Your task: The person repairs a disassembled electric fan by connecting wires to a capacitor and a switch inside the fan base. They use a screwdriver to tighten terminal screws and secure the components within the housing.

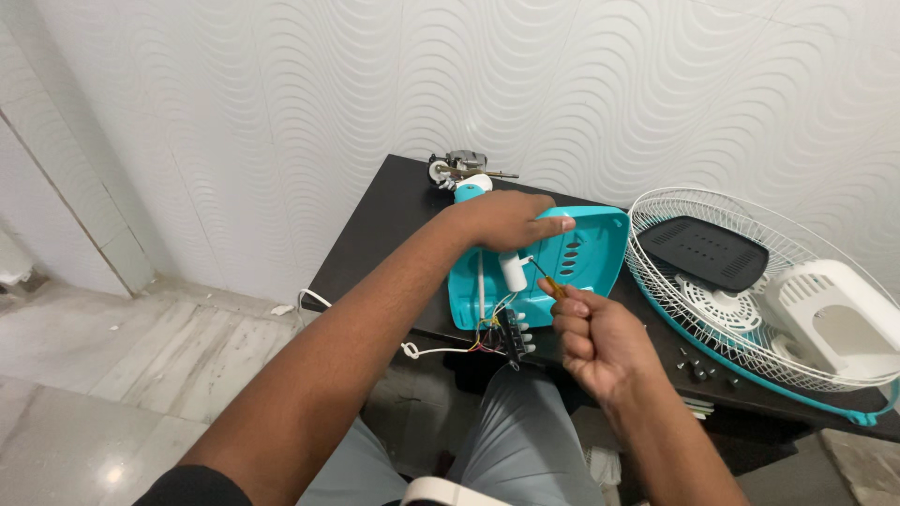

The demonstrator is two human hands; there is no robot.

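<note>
The left hand (506,220) comes in from the lower left on a long, nearly straight arm, palm down and fingers flat, pressing on the top of a teal housing (586,253) without curling round it. The housing lies on the dark worktop (394,215), near its front edge, with its hollow side up (slots show in its floor).

The right hand (591,342) sits lower and closer, wrist bent, fingers closed in a fist round the amber handle of a screwdriver (551,283). Its thin shaft slants up and left into the housing, the tip right beside a white cylinder (513,272) that stands inside it, just under the left hand.

At the housing's front edge hangs one black switch block (511,335) with a bundle of coloured wires (487,339); I can't count them. One white cord (441,352) trails off to the left, over the worktop's edge.

To the right lies one white wire grille (712,281) with a teal rim, holding one black slotted plate (703,251) and one white cover (830,314). A few small dark screws (698,367) are scattered in front of it, perhaps six. At the back of the worktop sits one bare motor (461,169).
</note>
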